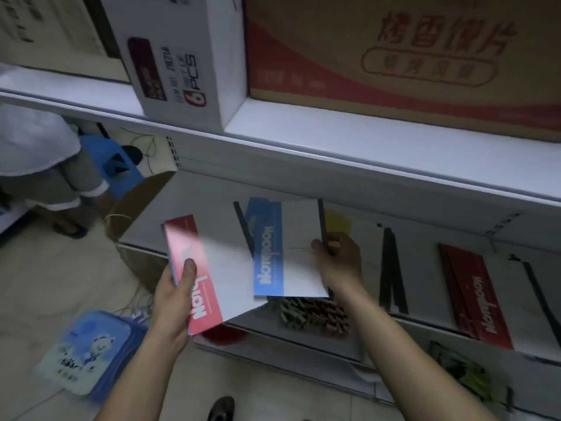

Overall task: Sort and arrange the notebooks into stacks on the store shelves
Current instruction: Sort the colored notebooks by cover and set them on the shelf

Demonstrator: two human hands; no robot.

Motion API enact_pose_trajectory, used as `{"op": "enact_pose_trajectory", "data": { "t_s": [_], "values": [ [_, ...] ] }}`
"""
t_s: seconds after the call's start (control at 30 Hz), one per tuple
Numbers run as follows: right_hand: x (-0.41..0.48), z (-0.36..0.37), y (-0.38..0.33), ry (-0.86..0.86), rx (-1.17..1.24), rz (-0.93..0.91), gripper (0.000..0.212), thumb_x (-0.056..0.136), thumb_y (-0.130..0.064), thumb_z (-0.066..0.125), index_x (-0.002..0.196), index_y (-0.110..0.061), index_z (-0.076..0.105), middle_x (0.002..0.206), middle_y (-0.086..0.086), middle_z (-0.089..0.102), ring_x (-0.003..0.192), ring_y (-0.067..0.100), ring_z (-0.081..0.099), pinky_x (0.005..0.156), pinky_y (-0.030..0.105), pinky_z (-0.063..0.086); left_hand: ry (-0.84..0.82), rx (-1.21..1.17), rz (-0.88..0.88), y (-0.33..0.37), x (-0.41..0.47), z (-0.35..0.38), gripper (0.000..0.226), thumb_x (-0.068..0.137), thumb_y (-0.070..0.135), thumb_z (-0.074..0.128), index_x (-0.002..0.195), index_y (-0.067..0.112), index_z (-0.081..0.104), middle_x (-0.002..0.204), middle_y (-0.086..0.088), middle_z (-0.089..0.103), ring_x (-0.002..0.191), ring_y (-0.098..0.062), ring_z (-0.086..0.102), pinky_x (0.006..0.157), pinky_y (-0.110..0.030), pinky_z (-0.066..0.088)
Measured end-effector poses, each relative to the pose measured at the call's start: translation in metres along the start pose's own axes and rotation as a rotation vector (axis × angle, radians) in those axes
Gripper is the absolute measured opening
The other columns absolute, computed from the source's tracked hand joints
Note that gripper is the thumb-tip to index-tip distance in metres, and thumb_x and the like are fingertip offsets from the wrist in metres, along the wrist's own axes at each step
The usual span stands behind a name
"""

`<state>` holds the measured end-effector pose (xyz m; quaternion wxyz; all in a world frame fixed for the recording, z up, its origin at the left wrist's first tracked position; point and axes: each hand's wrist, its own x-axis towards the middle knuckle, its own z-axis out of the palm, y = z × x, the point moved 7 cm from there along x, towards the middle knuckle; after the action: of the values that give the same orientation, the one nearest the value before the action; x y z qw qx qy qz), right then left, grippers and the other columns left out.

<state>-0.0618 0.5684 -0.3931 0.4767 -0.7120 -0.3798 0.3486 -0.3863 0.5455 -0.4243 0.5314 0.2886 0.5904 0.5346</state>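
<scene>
Gripped in the left hand [177,294]: a red-banded notebook [206,268], thumb pressed on the cover, remaining fingers wrapped underneath, held just in front of the left end of the notebook shelf [206,192]. Pinched in the right hand [340,259]: a blue-banded notebook [282,253], thumb on top beside the black spine, other fingers curled below, raised over that shelf's left part and overlapping the red-banded one's right edge.

Lying on the shelf under the right hand, a yellow-banded notebook [337,221]. Further right along it, black-spined notebooks [391,268], then a stack of dark red notebooks [479,296].

Directly above the shelf, a white carton marked 6 PCS [182,56] and a brown carton with red print [394,50]. Below the shelf, a heap of small coloured pieces [312,314], too blurred to name. Left of the shelf, a brown paper bag [139,202] and, on the floor, a blue cartoon-bear case [88,350].
</scene>
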Motion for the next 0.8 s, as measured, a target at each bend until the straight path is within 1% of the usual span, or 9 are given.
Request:
{"op": "enact_pose_trajectory", "data": {
  "t_s": [0.1, 0.27, 0.4, 0.5, 0.57, 0.63, 0.7, 0.73, 0.8],
  "values": [
    [0.021, 0.029, -0.002, 0.017, -0.068, 0.027, 0.024, 0.093, -0.028, 0.069, 0.110, -0.013, 0.061, 0.101, 0.002, 0.068, 0.083, 0.016, 0.065, 0.065, 0.028, 0.050, 0.047, 0.025, -0.004, 0.016, 0.027, -0.043, 0.025, 0.103, 0.033, 0.058, 0.121, 0.015, 0.059, 0.087, -0.008, 0.075, 0.059, -0.015, 0.073, 0.053, -0.030, 0.061],
    [0.036, 0.071, -0.009, 0.074, -0.220, -0.013, 0.024, 0.094, -0.026, 0.068, 0.109, -0.010, 0.060, 0.100, 0.003, 0.063, 0.086, 0.019, 0.060, 0.072, 0.031, 0.047, -0.004, 0.040, 0.009, 0.044, 0.064, -0.076, 0.028, 0.102, 0.036, 0.058, 0.123, 0.017, 0.060, 0.094, -0.013, 0.074, 0.071, -0.026, 0.072, 0.073, -0.040, 0.059],
    [0.034, 0.083, -0.006, 0.212, -0.328, -0.004, 0.013, 0.094, -0.021, 0.067, 0.096, -0.010, 0.061, 0.094, 0.009, 0.064, 0.086, 0.028, 0.065, 0.072, 0.039, 0.055, -0.108, -0.004, -0.035, 0.049, 0.085, -0.074, 0.020, 0.100, 0.040, 0.059, 0.114, 0.026, 0.064, 0.093, -0.010, 0.077, 0.078, -0.029, 0.073, 0.083, -0.047, 0.059],
    [0.028, 0.087, -0.006, 0.268, -0.403, 0.011, 0.028, 0.097, -0.018, 0.063, 0.121, -0.006, 0.057, 0.121, 0.015, 0.054, 0.097, 0.030, 0.060, 0.080, 0.040, 0.053, -0.193, -0.069, -0.150, 0.045, 0.093, -0.062, 0.047, 0.094, 0.055, 0.057, 0.120, 0.016, 0.064, 0.092, -0.010, 0.076, 0.081, -0.030, 0.075, 0.082, -0.046, 0.061],
    [0.016, 0.087, -0.013, 0.310, -0.415, -0.042, 0.037, 0.098, -0.013, 0.060, 0.134, -0.007, 0.051, 0.133, 0.014, 0.042, 0.106, 0.029, 0.052, 0.086, 0.037, 0.047, -0.280, -0.114, -0.248, 0.039, 0.091, -0.047, 0.058, 0.090, 0.064, 0.052, 0.113, 0.013, 0.066, 0.089, -0.011, 0.075, 0.075, -0.029, 0.076, 0.076, -0.043, 0.063],
    [-0.002, 0.084, -0.027, 0.339, -0.379, -0.120, 0.030, 0.100, -0.014, 0.056, 0.130, -0.010, 0.054, 0.126, 0.009, 0.044, 0.103, 0.023, 0.050, 0.082, 0.024, 0.040, -0.367, -0.121, -0.298, 0.035, 0.086, -0.028, 0.056, 0.092, 0.064, 0.048, 0.109, 0.014, 0.067, 0.086, -0.011, 0.075, 0.073, -0.029, 0.076, 0.071, -0.042, 0.064],
    [-0.021, 0.080, -0.039, 0.304, -0.241, -0.143, 0.016, 0.103, -0.021, 0.052, 0.117, -0.015, 0.060, 0.109, 0.001, 0.057, 0.088, 0.012, 0.056, 0.070, 0.009, 0.038, -0.438, -0.097, -0.281, 0.035, 0.082, -0.007, 0.056, 0.086, 0.061, 0.054, 0.111, 0.012, 0.065, 0.091, -0.014, 0.072, 0.076, -0.031, 0.074, 0.079, -0.048, 0.062],
    [-0.031, 0.079, -0.043, 0.265, -0.152, -0.141, 0.013, 0.104, -0.024, 0.051, 0.109, -0.018, 0.061, 0.099, 0.000, 0.063, 0.081, 0.010, 0.058, 0.065, 0.007, 0.038, -0.460, -0.075, -0.267, 0.034, 0.080, 0.003, 0.059, 0.086, 0.060, 0.058, 0.116, 0.010, 0.063, 0.096, -0.017, 0.070, 0.079, -0.033, 0.073, 0.086, -0.052, 0.059],
    [-0.051, 0.073, -0.046, 0.211, 0.001, -0.140, 0.010, 0.101, -0.029, 0.057, 0.098, -0.022, 0.062, 0.088, 0.000, 0.067, 0.080, 0.012, 0.064, 0.066, 0.015, 0.045, -0.519, -0.026, -0.245, 0.031, 0.072, 0.029, 0.056, 0.093, 0.055, 0.058, 0.127, 0.010, 0.059, 0.101, -0.017, 0.071, 0.083, -0.035, 0.073, 0.088, -0.054, 0.058]
  ]
}}
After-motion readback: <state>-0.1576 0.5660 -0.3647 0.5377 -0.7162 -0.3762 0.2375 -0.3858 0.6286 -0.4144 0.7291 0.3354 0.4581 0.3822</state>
